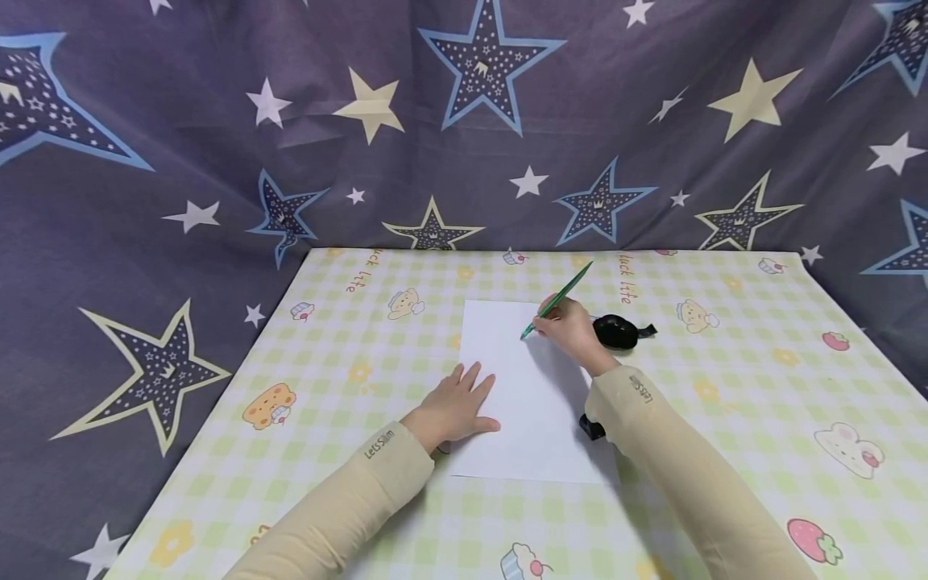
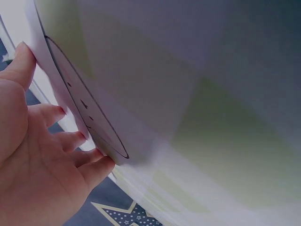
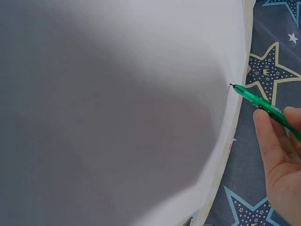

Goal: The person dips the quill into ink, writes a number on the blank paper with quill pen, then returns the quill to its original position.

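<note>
A white sheet of paper (image 1: 536, 435) lies on the checked tablecloth. My right hand (image 1: 570, 326) pinches a green pen (image 1: 565, 292) over the upper part of the sheet, its tip down at the paper. In the right wrist view the pen (image 3: 258, 100) slants between thumb and fingers, and its dark tip meets or nearly meets the sheet. My left hand (image 1: 454, 407) rests with spread fingers on the sheet's left edge. The left wrist view shows that hand (image 2: 51, 160) with its fingertips along the paper's edge.
Right of the sheet lies a glossy black rounded object (image 1: 616, 332) with a short strap-like end. Another small black piece (image 1: 592, 427) is partly hidden by the right sleeve. The tablecloth (image 1: 754, 346) carries printed cartoons, and a star-patterned curtain (image 1: 493, 161) hangs behind the table.
</note>
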The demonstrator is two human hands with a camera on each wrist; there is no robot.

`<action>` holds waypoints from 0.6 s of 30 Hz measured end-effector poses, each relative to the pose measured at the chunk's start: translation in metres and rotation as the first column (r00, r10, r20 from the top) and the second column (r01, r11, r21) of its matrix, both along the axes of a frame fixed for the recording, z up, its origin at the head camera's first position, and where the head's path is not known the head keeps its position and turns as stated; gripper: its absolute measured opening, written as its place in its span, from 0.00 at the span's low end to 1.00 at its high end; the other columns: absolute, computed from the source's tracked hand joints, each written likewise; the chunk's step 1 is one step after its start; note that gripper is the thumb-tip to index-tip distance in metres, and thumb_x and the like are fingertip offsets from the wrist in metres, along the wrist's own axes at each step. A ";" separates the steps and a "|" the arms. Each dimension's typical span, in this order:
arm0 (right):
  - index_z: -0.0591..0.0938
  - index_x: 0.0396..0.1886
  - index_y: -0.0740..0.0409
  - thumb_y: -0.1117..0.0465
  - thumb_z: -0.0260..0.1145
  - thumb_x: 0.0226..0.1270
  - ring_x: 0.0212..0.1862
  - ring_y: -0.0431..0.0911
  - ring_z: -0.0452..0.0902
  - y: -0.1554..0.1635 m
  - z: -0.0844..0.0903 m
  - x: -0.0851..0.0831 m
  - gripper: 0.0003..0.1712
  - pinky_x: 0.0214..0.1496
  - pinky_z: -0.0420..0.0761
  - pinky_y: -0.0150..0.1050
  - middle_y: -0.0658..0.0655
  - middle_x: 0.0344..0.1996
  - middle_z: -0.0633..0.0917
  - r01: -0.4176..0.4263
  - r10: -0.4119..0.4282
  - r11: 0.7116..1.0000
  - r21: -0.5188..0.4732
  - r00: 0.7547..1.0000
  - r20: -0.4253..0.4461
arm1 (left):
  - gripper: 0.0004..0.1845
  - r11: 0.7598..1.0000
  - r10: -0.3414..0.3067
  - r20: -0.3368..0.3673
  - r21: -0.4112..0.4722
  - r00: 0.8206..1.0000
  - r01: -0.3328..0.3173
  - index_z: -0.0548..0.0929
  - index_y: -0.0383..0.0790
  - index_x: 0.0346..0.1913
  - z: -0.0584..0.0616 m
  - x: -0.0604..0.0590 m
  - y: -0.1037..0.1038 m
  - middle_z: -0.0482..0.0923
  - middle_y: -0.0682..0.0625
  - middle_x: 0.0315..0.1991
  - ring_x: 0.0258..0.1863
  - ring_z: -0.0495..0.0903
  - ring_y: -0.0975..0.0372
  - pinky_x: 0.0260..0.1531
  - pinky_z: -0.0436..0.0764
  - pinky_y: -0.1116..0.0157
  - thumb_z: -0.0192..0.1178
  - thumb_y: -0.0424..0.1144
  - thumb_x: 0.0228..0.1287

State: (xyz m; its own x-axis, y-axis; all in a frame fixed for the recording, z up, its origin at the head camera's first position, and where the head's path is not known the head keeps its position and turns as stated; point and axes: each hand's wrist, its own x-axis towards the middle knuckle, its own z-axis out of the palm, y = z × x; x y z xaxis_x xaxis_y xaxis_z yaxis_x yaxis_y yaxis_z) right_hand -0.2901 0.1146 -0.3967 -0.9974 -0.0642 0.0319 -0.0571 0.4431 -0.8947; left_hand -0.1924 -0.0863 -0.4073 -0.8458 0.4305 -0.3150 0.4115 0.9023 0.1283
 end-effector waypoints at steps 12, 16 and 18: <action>0.76 0.34 0.67 0.70 0.62 0.60 0.29 0.46 0.78 0.001 0.002 0.004 0.05 0.35 0.81 0.38 0.60 0.27 0.82 -0.026 0.025 1.000 0.014 1.000 0.011 | 0.42 1.000 0.004 0.008 0.025 1.000 -0.004 0.54 0.41 0.71 0.000 0.000 -0.001 0.45 0.40 0.71 0.68 0.44 0.44 0.65 0.52 0.54 0.50 0.62 0.61; 0.76 0.34 0.67 0.70 0.62 0.60 0.29 0.45 0.78 0.000 0.002 0.006 0.04 0.36 0.81 0.39 0.60 0.27 0.81 -0.028 0.028 1.000 0.009 1.000 0.010 | 0.42 0.999 0.007 0.011 0.032 1.000 -0.007 0.54 0.41 0.71 0.000 0.000 -0.001 0.45 0.40 0.71 0.68 0.43 0.45 0.65 0.51 0.54 0.50 0.62 0.61; 0.76 0.34 0.67 0.70 0.62 0.60 0.29 0.45 0.78 0.000 0.001 0.006 0.04 0.36 0.81 0.39 0.59 0.26 0.81 -0.029 0.029 1.000 0.007 1.000 0.011 | 0.41 0.999 0.006 0.011 0.032 1.000 -0.006 0.54 0.41 0.71 0.000 0.000 -0.001 0.45 0.40 0.71 0.68 0.43 0.45 0.65 0.51 0.54 0.50 0.61 0.61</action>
